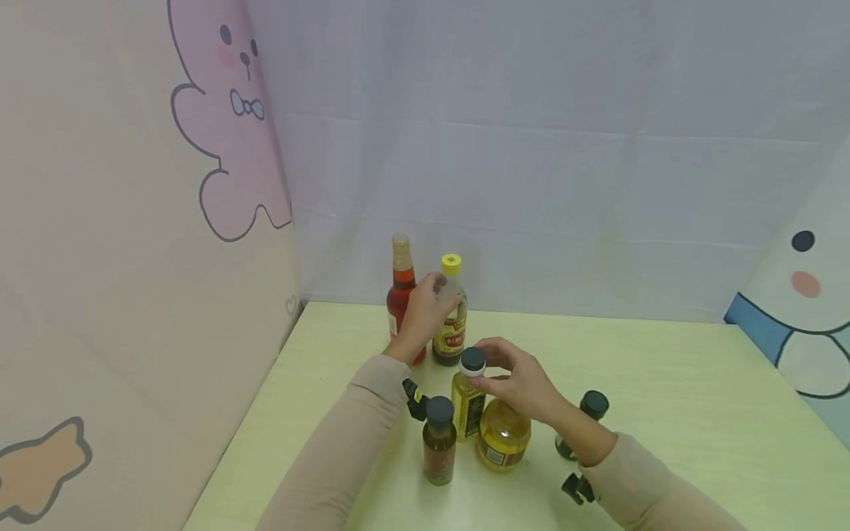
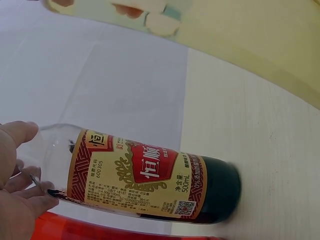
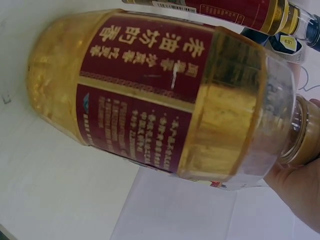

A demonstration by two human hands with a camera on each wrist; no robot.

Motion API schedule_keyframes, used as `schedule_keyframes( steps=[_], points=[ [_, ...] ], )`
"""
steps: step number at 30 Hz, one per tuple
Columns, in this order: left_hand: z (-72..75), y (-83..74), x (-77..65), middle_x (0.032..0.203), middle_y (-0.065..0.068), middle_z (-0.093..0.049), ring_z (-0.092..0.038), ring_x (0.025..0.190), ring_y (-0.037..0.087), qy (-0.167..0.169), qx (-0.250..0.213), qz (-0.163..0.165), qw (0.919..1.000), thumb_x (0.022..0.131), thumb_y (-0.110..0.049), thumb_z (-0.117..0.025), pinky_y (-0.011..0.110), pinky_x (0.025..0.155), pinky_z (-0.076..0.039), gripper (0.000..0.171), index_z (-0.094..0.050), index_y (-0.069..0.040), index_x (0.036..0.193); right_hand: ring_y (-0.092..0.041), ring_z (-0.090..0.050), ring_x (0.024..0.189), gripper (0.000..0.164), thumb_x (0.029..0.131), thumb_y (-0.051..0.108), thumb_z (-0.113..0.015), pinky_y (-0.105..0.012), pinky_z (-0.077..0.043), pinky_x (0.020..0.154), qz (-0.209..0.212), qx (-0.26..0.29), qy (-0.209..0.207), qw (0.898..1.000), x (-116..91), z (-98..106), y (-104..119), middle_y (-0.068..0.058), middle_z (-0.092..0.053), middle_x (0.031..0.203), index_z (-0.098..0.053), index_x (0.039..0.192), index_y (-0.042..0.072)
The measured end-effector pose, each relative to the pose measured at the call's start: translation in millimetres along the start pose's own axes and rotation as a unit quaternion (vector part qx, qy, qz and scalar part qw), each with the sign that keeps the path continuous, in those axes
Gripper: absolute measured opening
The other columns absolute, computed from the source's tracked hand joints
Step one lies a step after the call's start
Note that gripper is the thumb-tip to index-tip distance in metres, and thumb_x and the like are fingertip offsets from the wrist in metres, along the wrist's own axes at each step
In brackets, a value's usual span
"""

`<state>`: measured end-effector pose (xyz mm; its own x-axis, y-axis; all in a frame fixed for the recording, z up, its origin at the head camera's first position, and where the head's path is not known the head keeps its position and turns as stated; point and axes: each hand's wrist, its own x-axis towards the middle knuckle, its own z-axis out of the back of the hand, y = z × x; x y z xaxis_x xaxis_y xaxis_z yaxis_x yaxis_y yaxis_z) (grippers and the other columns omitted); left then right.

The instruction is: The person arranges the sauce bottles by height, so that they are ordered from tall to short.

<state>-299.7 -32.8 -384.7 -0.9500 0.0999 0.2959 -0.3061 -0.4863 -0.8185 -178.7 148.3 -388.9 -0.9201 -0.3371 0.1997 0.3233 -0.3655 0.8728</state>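
My left hand (image 1: 425, 310) grips the upper part of a vinegar bottle (image 1: 451, 343) with a yellow cap; the thumb (image 2: 20, 132) and fingers lie on either side of its clear shoulder. Its cream and red label (image 2: 145, 170) faces the left wrist camera. My right hand (image 1: 521, 380) holds a square yellow oil bottle (image 1: 468, 409) by the neck, thumb and index finger around the white ring under its dark green cap. Under this hand stands a round oil bottle (image 1: 505, 435) with a maroon label (image 3: 145, 90), its top hidden from the head view.
A tall bottle of red liquid (image 1: 399, 299) stands beside the left hand, partly behind it. A small dark-capped bottle (image 1: 439, 450) stands at the front, between the arms. Another green-capped bottle (image 1: 593, 405) is partly behind the right forearm. Fabric walls (image 1: 531, 184) border the pale table (image 1: 664, 383).
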Motion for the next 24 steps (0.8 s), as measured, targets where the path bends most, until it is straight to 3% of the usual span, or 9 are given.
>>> schedule_keyframes(
  steps=[24],
  points=[
    [1.8, 0.8, -3.4, 0.134, 0.012, -0.055, -0.050, 0.125, 0.025, 0.006, 0.006, 0.007, 0.9999, 0.092, -0.023, -0.070, 0.040, 0.103, -0.041, 0.052, -0.050, -0.003, 0.135, -0.033, -0.061, 0.107, 0.042, 0.085, 0.014, -0.077, -0.052, -0.051, 0.086, -0.017, 0.003, -0.001, 1.000, 0.6, -1.6, -0.2, -0.009, -0.064, 0.113, -0.058, 0.123, 0.010]
  ],
)
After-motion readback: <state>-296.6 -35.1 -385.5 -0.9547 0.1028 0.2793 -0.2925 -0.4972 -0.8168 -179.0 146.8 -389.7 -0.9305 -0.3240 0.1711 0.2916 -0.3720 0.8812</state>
